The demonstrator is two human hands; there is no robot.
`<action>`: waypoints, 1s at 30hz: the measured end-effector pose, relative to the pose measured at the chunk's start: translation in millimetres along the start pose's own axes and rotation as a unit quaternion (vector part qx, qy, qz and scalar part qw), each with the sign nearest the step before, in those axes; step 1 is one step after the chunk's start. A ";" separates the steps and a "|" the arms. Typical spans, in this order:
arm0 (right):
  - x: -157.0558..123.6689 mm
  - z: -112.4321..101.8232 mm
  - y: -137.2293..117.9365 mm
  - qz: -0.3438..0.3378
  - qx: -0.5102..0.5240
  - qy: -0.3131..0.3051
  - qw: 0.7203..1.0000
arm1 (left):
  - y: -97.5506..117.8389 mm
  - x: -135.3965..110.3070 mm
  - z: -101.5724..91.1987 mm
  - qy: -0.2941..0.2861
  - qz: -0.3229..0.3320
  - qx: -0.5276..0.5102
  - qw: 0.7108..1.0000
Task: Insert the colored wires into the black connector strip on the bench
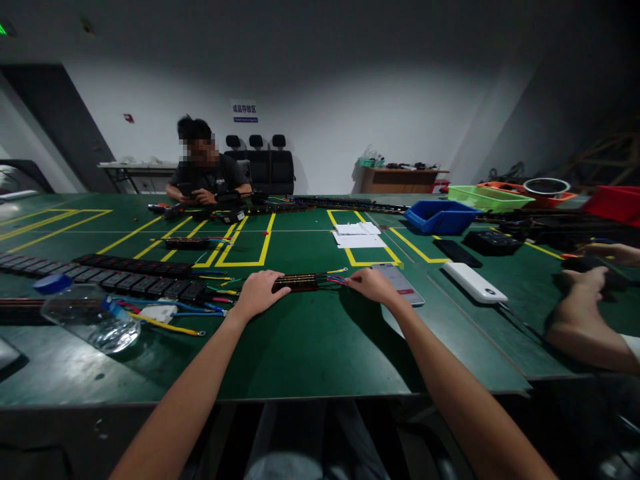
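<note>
A short black strip [300, 282] with copper bars and coloured wires at its right end lies on the green table [310, 347] in front of me. My left hand [260, 293] rests on the strip's left end, fingers curled down over it. My right hand [369, 283] is at the strip's right end, fingers closed on the red and blue wire ends [336, 279]. A smartphone [400, 283] lies just right of my right hand.
Long black socket strips [100, 275], loose wires [170, 313] and a lying water bottle [90, 317] sit at left. A white power bank [474, 282], blue bin [440, 217], green tray [487, 198] and papers [357, 235] lie right. A person sits across; another person's hands [585, 280] work at right.
</note>
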State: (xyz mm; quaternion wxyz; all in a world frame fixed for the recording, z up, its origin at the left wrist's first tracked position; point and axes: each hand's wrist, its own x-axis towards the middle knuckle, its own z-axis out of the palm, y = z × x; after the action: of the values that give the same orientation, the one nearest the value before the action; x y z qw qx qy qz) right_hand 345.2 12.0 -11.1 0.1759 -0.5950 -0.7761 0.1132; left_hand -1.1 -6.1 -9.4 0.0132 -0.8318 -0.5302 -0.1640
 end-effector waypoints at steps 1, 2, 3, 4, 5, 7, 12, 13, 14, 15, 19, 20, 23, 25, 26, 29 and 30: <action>-0.3 0.1 0.2 -0.005 0.009 -0.007 1.000 | 0.2 0.0 -0.3 -0.001 -0.002 0.000 1.000; -0.6 -0.1 0.5 -0.007 0.015 -0.005 1.000 | 0.5 0.0 -0.6 -0.002 -0.004 0.000 1.000; -0.9 -0.6 1.0 -0.008 0.021 0.003 1.000 | 0.7 0.0 -0.9 -0.002 -0.004 0.000 1.000; -1.0 -1.1 1.5 -0.007 0.026 0.010 1.000 | 0.9 0.0 -1.2 -0.001 -0.003 0.001 1.000; -1.2 -1.4 2.0 -0.007 0.030 0.016 0.999 | 1.0 0.0 -1.4 0.000 -0.001 0.001 1.000; -1.6 -0.8 2.9 -0.005 0.031 0.020 0.999 | 1.2 -0.1 -1.7 0.002 0.002 0.001 1.000; -3.6 5.8 2.1 0.009 0.010 0.014 1.000 | 0.9 -0.3 -1.9 0.000 0.003 -0.006 1.000; -4.0 6.3 1.6 0.012 0.009 0.022 1.000 | 0.7 -0.3 -1.7 0.001 0.003 -0.006 1.000; -4.4 6.2 1.1 0.014 0.008 0.033 0.999 | 0.5 -0.4 -1.6 0.002 0.004 -0.005 1.000; -4.5 5.4 0.8 0.015 0.008 0.048 0.999 | 0.3 -0.4 -1.3 0.003 0.005 -0.005 1.000; -3.9 0.6 0.3 0.004 -0.005 0.089 0.996 | 0.2 -0.2 -0.9 0.003 0.003 -0.002 1.000; -3.6 0.1 0.4 0.004 -0.011 0.092 0.996 | 0.5 -0.1 -1.0 0.003 0.002 -0.001 1.000; -3.0 2.4 0.6 0.009 -0.027 0.075 0.997 | 1.5 -0.2 -1.5 0.002 0.001 0.001 1.000; -3.2 5.6 0.6 0.006 -0.032 0.038 0.999 | 1.9 -0.3 -2.0 0.001 0.001 -0.002 1.000; -3.4 6.9 0.5 0.000 -0.033 0.017 0.999 | 2.0 -0.4 -2.3 0.001 0.001 -0.004 1.000; -3.2 7.3 -0.3 -0.011 -0.035 0.000 0.999 | 2.2 -0.7 -3.0 0.000 0.002 -0.007 1.000; -2.8 6.0 -0.7 -0.010 -0.036 0.013 0.999 | 2.2 -0.8 -3.1 -0.001 0.001 -0.007 1.000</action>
State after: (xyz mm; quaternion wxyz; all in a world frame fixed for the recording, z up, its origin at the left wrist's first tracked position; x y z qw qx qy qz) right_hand 342.8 9.4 -16.7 0.1660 -0.5948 -0.7829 0.0757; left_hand -0.2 -8.3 -6.4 0.0076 -0.8325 -0.5282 -0.1671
